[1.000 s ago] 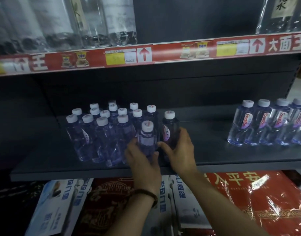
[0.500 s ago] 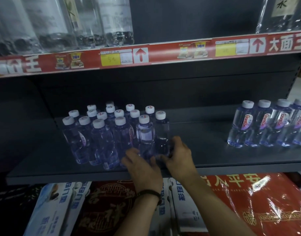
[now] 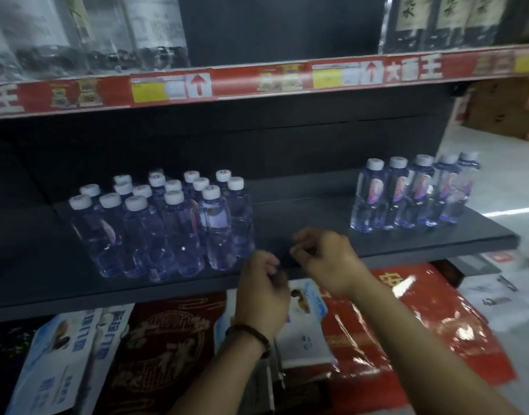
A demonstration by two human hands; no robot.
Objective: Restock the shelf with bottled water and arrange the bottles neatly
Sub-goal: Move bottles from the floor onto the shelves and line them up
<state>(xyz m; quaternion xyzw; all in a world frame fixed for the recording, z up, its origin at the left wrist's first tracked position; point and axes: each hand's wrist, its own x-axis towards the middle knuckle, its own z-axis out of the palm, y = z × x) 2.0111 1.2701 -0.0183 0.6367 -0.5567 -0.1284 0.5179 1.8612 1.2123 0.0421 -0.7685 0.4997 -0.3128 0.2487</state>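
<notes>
Several small clear water bottles with white caps (image 3: 164,223) stand packed in rows on the left part of the dark shelf (image 3: 302,214). A second row of several bottles (image 3: 407,196) stands at the shelf's right end. My left hand (image 3: 261,290) hovers at the shelf's front edge, just right of the left group, fingers loosely curled and holding nothing. My right hand (image 3: 323,256) hangs over the shelf's front, fingers loosely curled, also holding nothing. Neither hand touches a bottle.
A red price strip (image 3: 257,82) edges the shelf above, which carries large wrapped bottles (image 3: 86,28). Below the shelf lie flat packs in red and blue-white wrapping (image 3: 407,330). A bare stretch of shelf separates the two bottle groups. Floor and cartons show at far right.
Both hands have let go of the front bottles and drawn back to the right, off the left group. The two front-right bottles now stand flush with the group. The view has swung right.
</notes>
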